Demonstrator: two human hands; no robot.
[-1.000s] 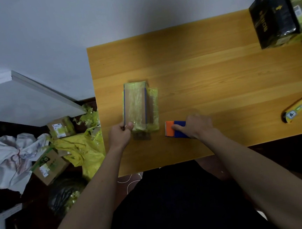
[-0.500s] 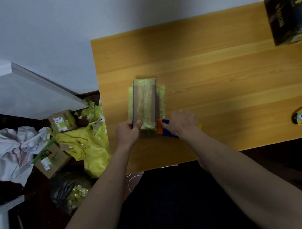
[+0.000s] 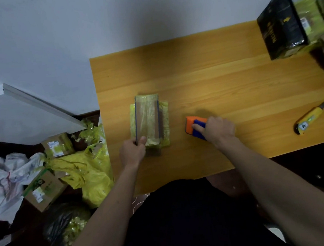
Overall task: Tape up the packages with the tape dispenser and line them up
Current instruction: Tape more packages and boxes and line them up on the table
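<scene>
Both my hands are down on the orange-brown wooden table [image 3: 221, 74], one on the package, one on the dispenser.

My left hand [image 3: 133, 151] pinches the near end of the long yellow-green package with clear tape and blue edge stripes [image 3: 149, 121], thumb on top; it lies lengthwise on the table's left part. My right hand [image 3: 217, 129] is curled around the orange-and-blue tape dispenser [image 3: 195, 127], which sits on the wood just right of the package, apart from it. A yellow utility knife [image 3: 310, 119] lies far right, and a black box [image 3: 281, 27] stands at the back right corner.
</scene>
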